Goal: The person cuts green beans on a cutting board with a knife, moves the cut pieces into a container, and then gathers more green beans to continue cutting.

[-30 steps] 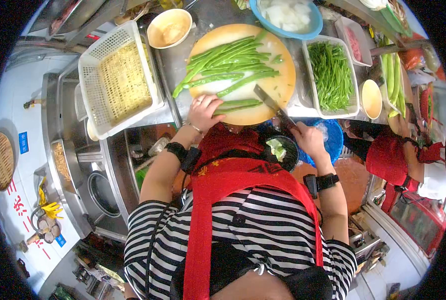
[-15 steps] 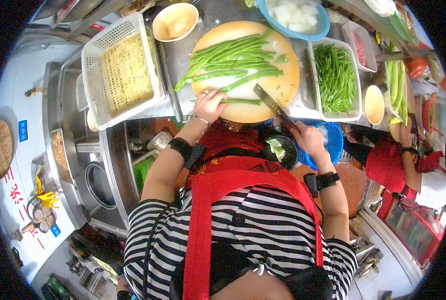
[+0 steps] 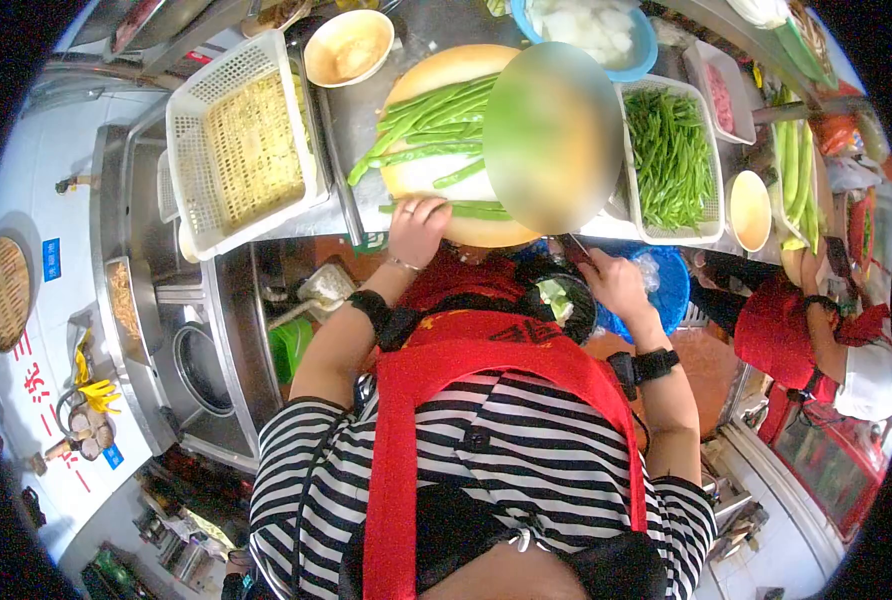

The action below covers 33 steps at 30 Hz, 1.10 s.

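On the round wooden cutting board point(image 3: 421, 72) lies a bunch of long green peppers point(image 3: 436, 118). My left hand point(image 3: 418, 230), fingers curled, holds a long green pepper point(image 3: 481, 210) down near the board's front edge. It sticks out on both sides of my fingers. My right hand point(image 3: 616, 280) is closed round the handle of a kitchen knife point(image 3: 577, 242), just off the board's front right edge. A blurred oval hides most of the blade and the right side of the board.
A basket of sliced green peppers point(image 3: 671, 155) stands to the right, a larger white basket point(image 3: 181, 150) to the left. Behind are a cream bowl point(image 3: 349, 47) and a blue basin of white pieces point(image 3: 651, 50). Another person's red apron point(image 3: 771, 325) shows at far right.
A blurred oval covers the board's right side and most of the blade. The pepper under my left hand has changed position and extends left of my fingers. My right hand has dropped slightly.
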Each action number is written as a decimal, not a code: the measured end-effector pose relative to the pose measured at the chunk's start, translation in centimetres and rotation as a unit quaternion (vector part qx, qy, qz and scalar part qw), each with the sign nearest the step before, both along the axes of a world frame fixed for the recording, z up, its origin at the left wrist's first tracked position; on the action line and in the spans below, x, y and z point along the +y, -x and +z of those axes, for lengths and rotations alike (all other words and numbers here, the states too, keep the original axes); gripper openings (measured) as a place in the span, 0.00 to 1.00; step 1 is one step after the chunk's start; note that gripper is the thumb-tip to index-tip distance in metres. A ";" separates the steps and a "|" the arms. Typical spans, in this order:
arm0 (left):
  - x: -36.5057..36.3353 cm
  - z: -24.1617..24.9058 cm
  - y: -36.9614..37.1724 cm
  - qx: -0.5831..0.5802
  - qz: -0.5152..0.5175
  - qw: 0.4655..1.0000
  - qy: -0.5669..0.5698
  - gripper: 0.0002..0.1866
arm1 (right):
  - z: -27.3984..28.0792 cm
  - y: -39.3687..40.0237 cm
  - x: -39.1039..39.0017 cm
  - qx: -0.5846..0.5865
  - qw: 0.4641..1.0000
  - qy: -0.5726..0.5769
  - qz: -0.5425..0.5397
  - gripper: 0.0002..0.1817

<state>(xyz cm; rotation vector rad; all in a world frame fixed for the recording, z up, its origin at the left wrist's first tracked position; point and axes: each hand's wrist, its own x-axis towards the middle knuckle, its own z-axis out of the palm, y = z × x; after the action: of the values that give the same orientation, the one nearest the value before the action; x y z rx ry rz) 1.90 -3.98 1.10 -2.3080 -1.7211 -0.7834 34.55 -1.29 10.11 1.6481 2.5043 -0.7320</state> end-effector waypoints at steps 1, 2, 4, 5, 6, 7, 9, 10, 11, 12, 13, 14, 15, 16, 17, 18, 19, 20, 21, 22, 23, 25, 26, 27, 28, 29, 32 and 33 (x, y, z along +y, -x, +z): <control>0.2 -0.3 0.1 0.000 0.001 1.000 0.000 0.06 | -0.2 -0.2 0.0 0.007 1.000 -0.004 0.006 0.11; 0.5 -0.6 0.2 -0.010 -0.005 1.000 0.006 0.06 | -0.2 -0.4 0.0 0.014 1.000 -0.008 0.012 0.11; 0.7 -0.7 0.2 -0.022 -0.011 1.000 0.011 0.06 | -0.2 -0.6 0.1 0.020 1.000 -0.013 0.018 0.11; 0.7 -0.8 0.2 -0.029 -0.009 0.999 0.027 0.08 | -0.1 -0.7 0.2 0.027 0.999 -0.018 0.023 0.11; 0.6 -0.9 0.2 -0.036 -0.007 0.998 0.043 0.09 | 0.0 -0.8 0.4 0.026 0.999 -0.018 0.022 0.11; 0.6 -1.1 0.3 -0.037 -0.007 0.998 0.043 0.09 | 0.2 -0.9 0.7 0.017 0.999 -0.026 0.036 0.11; 0.8 -1.4 0.5 -0.056 -0.025 0.998 0.034 0.09 | 1.1 -0.8 1.3 0.009 0.998 -0.034 0.050 0.11; 0.9 -1.3 0.7 -0.056 -0.025 0.998 0.035 0.09 | 1.8 -0.7 1.7 0.002 0.997 -0.041 0.063 0.11; 1.0 -1.3 0.8 -0.042 -0.036 0.998 0.032 0.10 | 2.1 -0.5 2.0 -0.006 0.996 -0.049 0.076 0.11; 1.1 -1.2 0.8 -0.028 -0.047 0.998 0.030 0.10 | 1.5 -0.2 2.2 -0.006 0.996 -0.048 0.078 0.11; 1.2 -1.3 0.9 -0.029 -0.046 0.998 0.031 0.10 | 0.6 0.1 2.4 0.004 0.990 -0.093 0.109 0.11; 1.3 -1.4 0.9 -0.030 -0.049 0.998 0.033 0.10 | 0.0 0.3 2.6 0.013 0.981 -0.139 0.139 0.11; 1.4 -1.2 0.8 -0.031 -0.053 0.998 0.034 0.11 | 0.1 0.2 2.8 0.012 0.981 -0.137 0.139 0.11; 1.4 -0.9 0.6 -0.031 -0.052 0.998 0.034 0.11 | 0.3 0.3 3.2 -0.018 0.982 -0.119 0.144 0.11; 1.4 -0.6 0.6 -0.032 -0.044 0.998 0.041 0.11 | 0.4 0.5 3.6 -0.046 0.982 -0.102 0.150 0.11; 1.1 -0.2 0.5 -0.032 -0.035 0.998 0.052 0.12 | 0.4 0.7 3.7 -0.044 0.982 -0.100 0.152 0.11; 1.0 -0.5 0.6 -0.032 -0.034 0.998 0.054 0.12 | 0.3 0.9 3.7 -0.023 0.982 -0.109 0.154 0.11; 0.9 -1.0 0.6 -0.037 -0.028 0.997 0.054 0.14 | 0.3 1.0 3.8 -0.004 0.981 -0.119 0.154 0.11; 0.9 -1.1 0.5 -0.043 -0.024 0.997 0.053 0.15 | 0.3 1.1 3.9 0.013 0.979 -0.130 0.155 0.11; 0.8 -1.2 0.3 -0.046 -0.025 0.997 0.054 0.15 | -0.1 1.9 3.9 -0.036 0.979 -0.107 0.168 0.10; 0.7 -1.2 0.4 -0.040 -0.026 0.998 0.049 0.17 | -0.6 1.9 3.7 -0.037 0.980 -0.105 0.167 0.10; 0.8 -0.7 0.8 -0.030 -0.025 0.998 0.039 0.18 | -1.1 2.6 3.9 -0.075 0.982 -0.084 0.149 0.10; 0.4 -0.4 0.9 -0.014 -0.004 1.000 0.012 0.20 | -0.8 2.3 4.0 -0.024 0.983 -0.102 0.153 0.10; 0.1 -0.3 1.0 0.002 0.015 1.000 -0.015 0.21 | -0.2 2.2 4.0 -0.023 0.983 -0.100 0.153 0.10; 0.2 -0.4 1.2 0.001 0.016 1.000 -0.014 0.21 | 0.2 2.1 4.1 -0.023 0.984 -0.098 0.150 0.11; 0.2 -0.7 1.3 -0.003 0.008 1.000 -0.013 0.22 | 0.4 2.0 4.0 -0.024 0.984 -0.094 0.146 0.12; -0.2 -1.1 1.2 -0.018 -0.002 1.000 -0.007 0.21 | -2.8 3.2 3.6 -0.077 0.981 -0.082 0.159 0.13; 0.2 -0.7 1.3 -0.024 -0.002 1.000 -0.007 0.20 | -2.6 3.4 3.9 -0.076 0.981 -0.086 0.158 0.13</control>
<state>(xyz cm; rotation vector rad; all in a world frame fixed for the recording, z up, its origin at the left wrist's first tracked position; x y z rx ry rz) 0.55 -3.80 0.42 -2.3029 -1.7261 -0.8549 31.13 2.59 7.53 1.2421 2.6856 -0.3526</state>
